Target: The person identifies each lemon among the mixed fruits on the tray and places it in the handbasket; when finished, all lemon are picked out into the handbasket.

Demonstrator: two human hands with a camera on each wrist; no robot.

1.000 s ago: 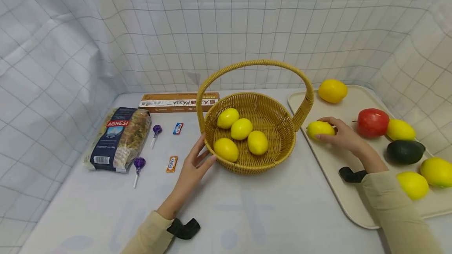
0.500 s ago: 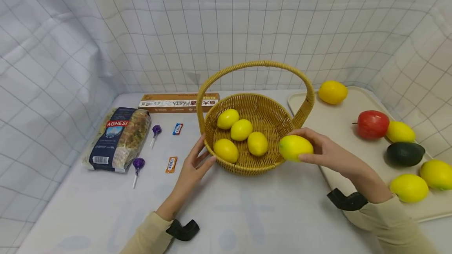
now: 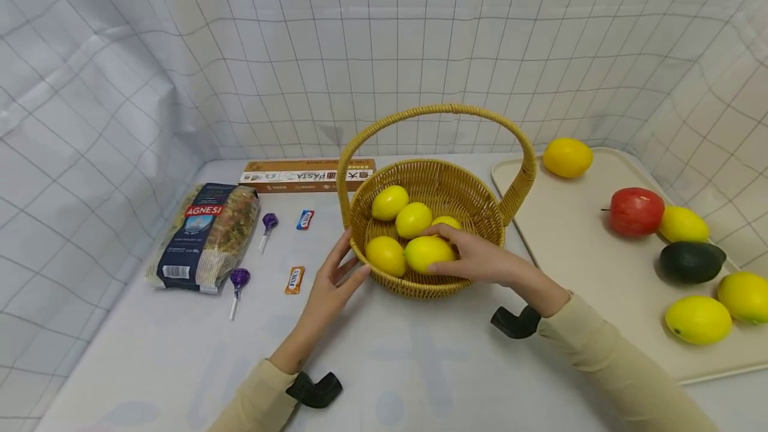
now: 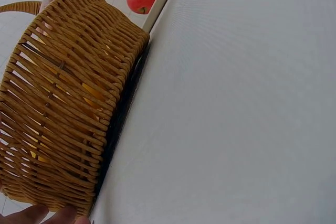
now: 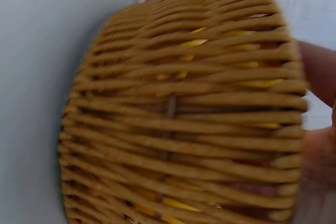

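The yellow plastic lemon that was hovering just outside the rim half a second ago is now down inside the round woven wicker basket, sitting at the front next to the four other yellow lemons, with the right hand reaching over the rim and its fingers curled around it. The left hand hasn't budged, fingers pretty much straight and resting against the basket's outer wall on the white table. Off to the right, the cream tray has the red apple and the rest of the fruit.
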